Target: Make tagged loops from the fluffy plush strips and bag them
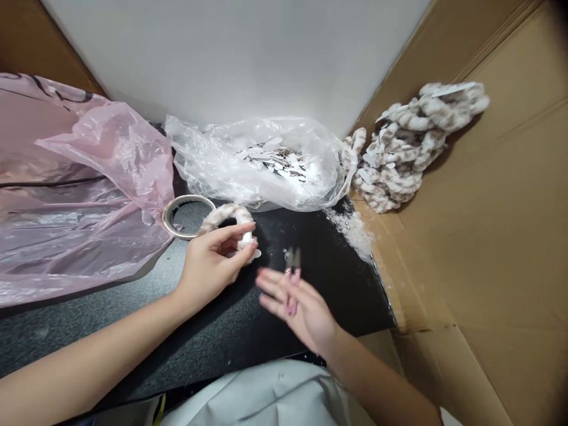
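My left hand (215, 254) pinches a fluffy white-and-beige scrunchie (224, 214) between thumb and fingers, over the dark table. A small white tag (256, 254) sticks out beneath the thumb. To the right, my right hand (306, 307) is palm up, its fingers stretched out and somewhat blurred. Small pink-handled thread snips (291, 293) lie across that hand, held by the thumb, with the blades pointing away from me. The two hands are apart, and the blades are not touching the scrunchie.
A roll of tape (166, 219) lies beside my left hand. Behind it, a clear plastic bag (208, 171) holds many white tags (284, 160). Fluffy scrunchies (399, 148) are heaped against cardboard (497, 225) on the right. Pink plastic (102, 213) covers the left. Fluff scraps (355, 234) lie near the table's right edge.
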`<act>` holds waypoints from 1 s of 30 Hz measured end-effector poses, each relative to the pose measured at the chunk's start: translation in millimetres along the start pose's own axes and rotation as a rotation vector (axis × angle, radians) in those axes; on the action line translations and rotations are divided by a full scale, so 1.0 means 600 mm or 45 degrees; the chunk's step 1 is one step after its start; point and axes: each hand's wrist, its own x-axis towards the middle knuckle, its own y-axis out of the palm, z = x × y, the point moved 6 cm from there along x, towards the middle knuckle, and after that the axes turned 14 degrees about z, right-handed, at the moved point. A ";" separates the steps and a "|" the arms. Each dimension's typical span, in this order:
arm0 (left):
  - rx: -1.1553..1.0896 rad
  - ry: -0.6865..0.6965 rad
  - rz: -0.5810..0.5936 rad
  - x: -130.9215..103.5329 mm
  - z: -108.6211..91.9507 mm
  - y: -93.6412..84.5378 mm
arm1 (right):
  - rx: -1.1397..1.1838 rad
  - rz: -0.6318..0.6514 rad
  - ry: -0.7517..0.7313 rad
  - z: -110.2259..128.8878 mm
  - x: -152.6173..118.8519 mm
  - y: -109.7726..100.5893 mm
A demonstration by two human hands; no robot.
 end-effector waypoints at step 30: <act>-0.137 -0.087 0.242 0.004 -0.010 0.014 | -0.829 -0.687 -0.677 0.253 -0.083 -0.177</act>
